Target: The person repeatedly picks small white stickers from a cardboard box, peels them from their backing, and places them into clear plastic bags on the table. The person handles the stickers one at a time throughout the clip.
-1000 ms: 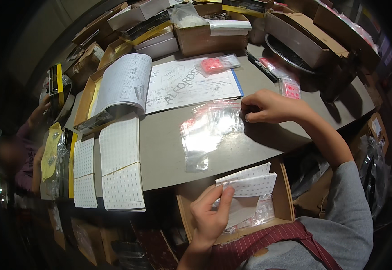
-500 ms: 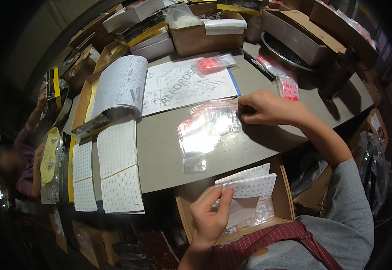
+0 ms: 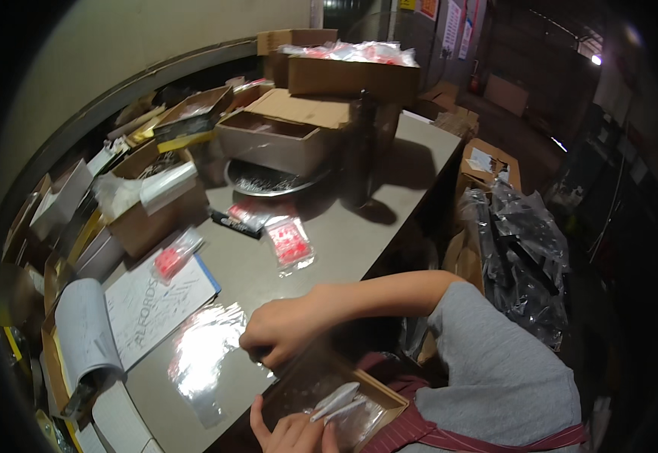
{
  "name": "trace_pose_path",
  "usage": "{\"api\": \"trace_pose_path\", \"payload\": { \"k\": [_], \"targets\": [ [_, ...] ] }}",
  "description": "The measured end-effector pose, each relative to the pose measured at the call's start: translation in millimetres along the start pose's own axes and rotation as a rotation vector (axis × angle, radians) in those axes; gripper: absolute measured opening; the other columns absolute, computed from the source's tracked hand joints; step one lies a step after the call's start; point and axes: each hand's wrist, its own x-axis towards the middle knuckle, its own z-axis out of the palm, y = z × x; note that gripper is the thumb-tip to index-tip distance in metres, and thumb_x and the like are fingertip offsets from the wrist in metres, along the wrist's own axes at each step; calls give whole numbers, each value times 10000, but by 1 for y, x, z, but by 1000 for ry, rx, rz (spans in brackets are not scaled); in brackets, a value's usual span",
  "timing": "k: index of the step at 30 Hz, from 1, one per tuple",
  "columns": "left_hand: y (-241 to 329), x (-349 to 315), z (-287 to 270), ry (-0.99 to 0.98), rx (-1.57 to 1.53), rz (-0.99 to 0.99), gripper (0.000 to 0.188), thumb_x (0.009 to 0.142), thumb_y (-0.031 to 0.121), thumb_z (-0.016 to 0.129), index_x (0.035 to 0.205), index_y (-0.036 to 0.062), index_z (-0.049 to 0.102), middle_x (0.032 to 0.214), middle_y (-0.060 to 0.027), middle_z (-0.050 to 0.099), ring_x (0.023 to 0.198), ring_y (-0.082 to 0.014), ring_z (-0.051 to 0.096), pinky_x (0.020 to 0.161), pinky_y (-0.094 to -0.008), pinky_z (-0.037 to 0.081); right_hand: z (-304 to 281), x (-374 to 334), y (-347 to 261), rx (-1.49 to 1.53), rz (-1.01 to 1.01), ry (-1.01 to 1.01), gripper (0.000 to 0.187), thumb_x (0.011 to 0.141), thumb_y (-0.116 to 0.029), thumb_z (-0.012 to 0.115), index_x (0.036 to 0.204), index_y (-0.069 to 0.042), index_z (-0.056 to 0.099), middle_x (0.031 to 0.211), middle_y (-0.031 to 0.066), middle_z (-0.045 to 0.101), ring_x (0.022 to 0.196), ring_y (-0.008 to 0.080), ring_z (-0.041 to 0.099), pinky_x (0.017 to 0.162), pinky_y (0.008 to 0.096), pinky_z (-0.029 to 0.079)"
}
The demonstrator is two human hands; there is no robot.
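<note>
A grey table [image 3: 344, 253] stands before us. Clear bags [image 3: 200, 355] lie just left of our curled right hand [image 3: 287, 328]; we cannot tell whether it pinches anything. Our left hand [image 3: 295, 434] pinches folded white sheets [image 3: 336, 400] over an open cardboard box [image 3: 384, 390]. Beyond the right hand lie a red packet [image 3: 290, 243] and black marker [image 3: 236, 224].

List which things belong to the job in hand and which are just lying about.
Likely the job:
folded white paper sheets, in the left hand
flat clear plastic bags, by the right hand

Apparently lying about:
black cylindrical marker
round silvery metal pan
</note>
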Motion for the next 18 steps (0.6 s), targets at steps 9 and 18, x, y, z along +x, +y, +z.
{"api": "trace_pose_path", "payload": {
  "k": [9,18],
  "targets": [
    [-29,27,11,-233,65,133,49,764,84,750,753,67,706,665,-51,636,676,-234,653,1217,-587,331,6,-16,8,48,-62,151,266,849,-229,682,972,7,668,875,197,697,853,408,678,767,481,530],
    [-28,25,21,-233,149,18,117,777,103,687,697,18,681,596,-127,554,616,-282,573,1249,-604,284,-16,-17,7,471,0,141,318,852,-264,674,935,43,659,810,141,656,769,207,620,731,359,514]
  ]
}}
